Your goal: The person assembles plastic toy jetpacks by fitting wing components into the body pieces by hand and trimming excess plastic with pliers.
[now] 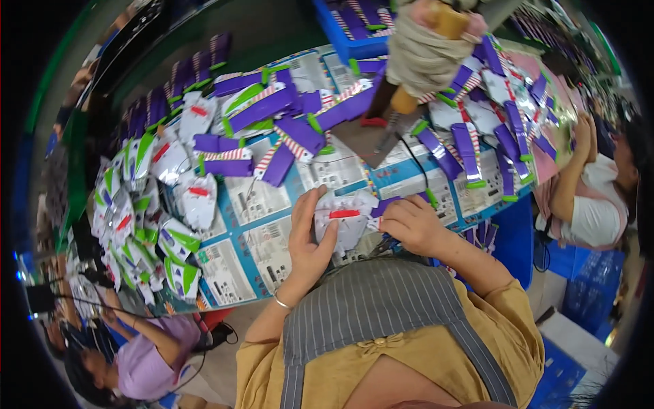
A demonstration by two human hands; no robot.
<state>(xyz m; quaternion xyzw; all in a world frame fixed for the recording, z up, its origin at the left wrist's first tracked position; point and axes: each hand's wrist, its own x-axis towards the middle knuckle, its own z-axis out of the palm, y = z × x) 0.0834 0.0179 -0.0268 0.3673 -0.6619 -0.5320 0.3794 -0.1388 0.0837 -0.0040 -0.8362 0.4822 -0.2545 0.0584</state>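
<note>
My left hand (308, 238) grips a white plastic piece with a red patch (346, 217), thumb and fingers wrapped round its left side. My right hand (411, 223) pinches the same piece at its right edge, where a purple bit (385, 203) sticks out. Both hands hover just above the near edge of the table (248, 204), close to my striped apron.
Purple strips with green tips (272, 109) lie heaped across the table's middle and right. White pieces with green and red marks (146, 204) pile up at the left. A blue bin (354, 31) stands at the back. One person sits at the right (593, 198), another at lower left (136, 361).
</note>
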